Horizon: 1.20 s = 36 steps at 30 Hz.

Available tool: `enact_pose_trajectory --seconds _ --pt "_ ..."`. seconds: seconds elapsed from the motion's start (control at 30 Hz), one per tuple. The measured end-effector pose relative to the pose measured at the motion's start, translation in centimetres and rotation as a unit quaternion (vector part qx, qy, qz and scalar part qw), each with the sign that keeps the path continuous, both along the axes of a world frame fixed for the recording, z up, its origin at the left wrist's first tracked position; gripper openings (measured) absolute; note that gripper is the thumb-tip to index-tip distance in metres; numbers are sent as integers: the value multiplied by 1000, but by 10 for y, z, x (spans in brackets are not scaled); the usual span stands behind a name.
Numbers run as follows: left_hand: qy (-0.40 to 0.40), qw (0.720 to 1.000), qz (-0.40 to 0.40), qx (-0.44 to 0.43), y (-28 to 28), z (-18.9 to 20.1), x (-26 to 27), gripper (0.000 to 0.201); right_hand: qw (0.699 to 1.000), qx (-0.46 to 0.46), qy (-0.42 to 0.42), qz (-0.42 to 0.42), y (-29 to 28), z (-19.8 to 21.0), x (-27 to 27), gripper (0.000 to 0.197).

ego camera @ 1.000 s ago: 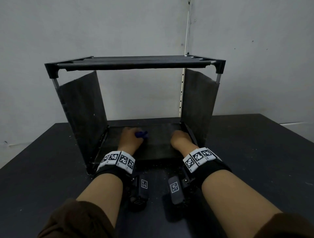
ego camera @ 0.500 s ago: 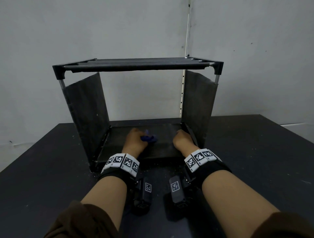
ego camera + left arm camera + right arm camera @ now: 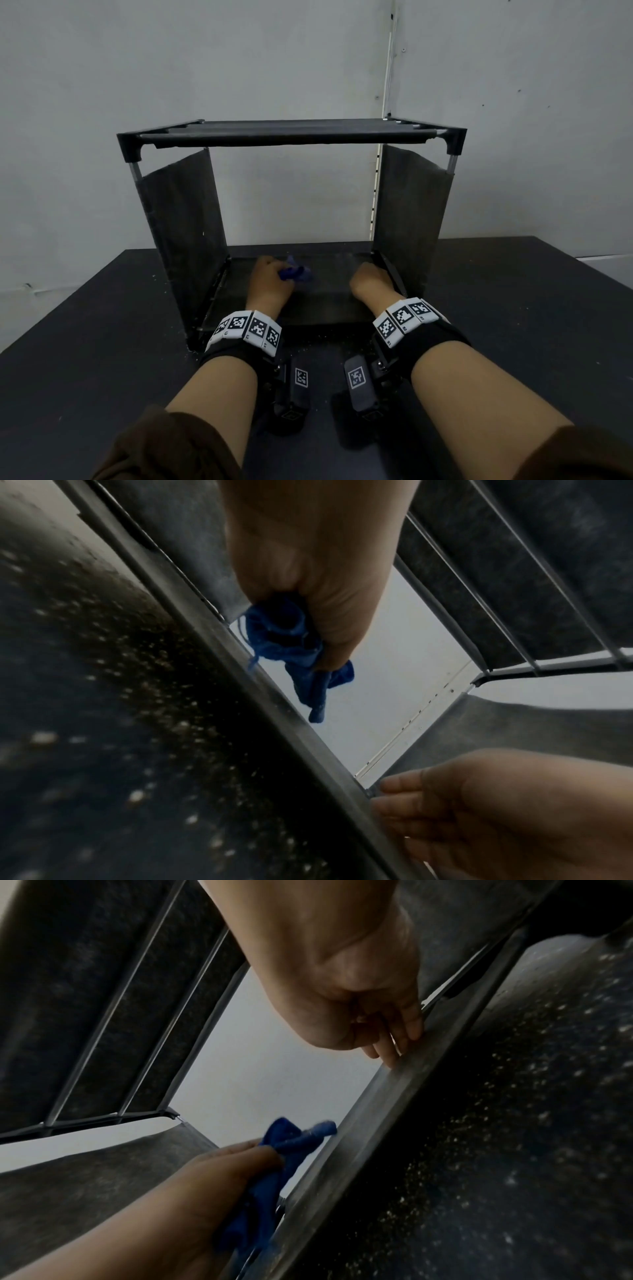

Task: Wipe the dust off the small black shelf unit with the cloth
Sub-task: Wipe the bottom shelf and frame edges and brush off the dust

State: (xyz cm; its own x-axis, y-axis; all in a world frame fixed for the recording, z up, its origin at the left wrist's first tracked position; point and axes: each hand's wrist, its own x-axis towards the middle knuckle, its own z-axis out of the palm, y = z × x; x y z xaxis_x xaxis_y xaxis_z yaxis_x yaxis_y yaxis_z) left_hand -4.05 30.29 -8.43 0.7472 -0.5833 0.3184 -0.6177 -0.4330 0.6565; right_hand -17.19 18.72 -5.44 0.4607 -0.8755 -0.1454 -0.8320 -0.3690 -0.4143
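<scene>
we see the small black shelf unit (image 3: 291,137) standing on the dark table (image 3: 513,308). our left hand (image 3: 270,281) clutches the bunched blue cloth (image 3: 294,272) over the bottom shelf, left of middle. our right hand (image 3: 371,279), fingers (image 3: 405,1031) loosely curled, rests empty against the frame's right edge.

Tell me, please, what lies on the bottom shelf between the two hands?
Only bare, dusty bottom shelf separates the cloth gripped by the left hand from the right hand, as the head view shows.
</scene>
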Motion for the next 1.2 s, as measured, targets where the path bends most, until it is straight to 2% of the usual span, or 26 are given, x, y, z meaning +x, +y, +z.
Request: enact_pose_trajectory --seconds 0.07,0.1,0.2,0.27,0.37,0.47,0.53,0.57,0.63,0.7,0.77,0.83,0.9,0.97,1.03,1.1,1.13,1.2 --pt "10 999 -23 -37 -8 0 3 26 1000 -10 -3 21 2 1 7 37" --pt "17 998 -59 -28 -12 0 3 30 999 -13 -3 34 2 0 11 38" --pt "-15 974 -202 98 -28 -6 4 49 997 -15 1 75 1 -3 21 37" --pt "-10 963 -213 164 -33 -11 2 48 996 -13 16 92 -3 -6 26 36" --pt "-12 976 -147 162 -36 -12 15 40 995 -13 36 90 -8 -9 30 38" --pt "-24 972 -20 233 -29 -3 34 43 995 -32 48 80 -9 -8 33 39" --pt "-42 974 47 217 -23 0 47 39 995 -35 59 69 -11 -7 36 38" --pt "-35 980 54 189 -23 0 51 38 995 -36 60 65 -12 -7 37 37" --pt "-15 993 3 113 -27 -2 57 38 996 -34 41 68 -16 -8 42 36" --pt "-12 992 -105 64 -37 -5 54 42 997 -27 45 55 -16 -6 43 38" --pt "-29 977 -197 81 -48 -11 47 48 997 -27 53 40 -17 -3 45 43" --pt "-44 963 -228 134 -59 -18 42 49 997 -23 67 41 -18 -2 47 44" --pt "-46 963 -203 171 -65 -23 42 45 997 -19 64 38 -20 -3 47 43" --pt "-32 974 -151 166 -68 -24 47 41 998 -27 44 33 -24 -7 45 42" --pt "5 987 -52 155 -67 -24 57 42 999 -25 36 30 -25 -6 44 43" --pt "54 987 38 143 -59 -22 63 48 999 -13 37 26 -26 -5 44 42" --pt "67 987 57 134 -56 -22 67 50 999 -1 33 22 -27 -3 44 42" --pt "62 991 42 106 -50 -16 68 48 999 10 18 29 -23 1 45 41"
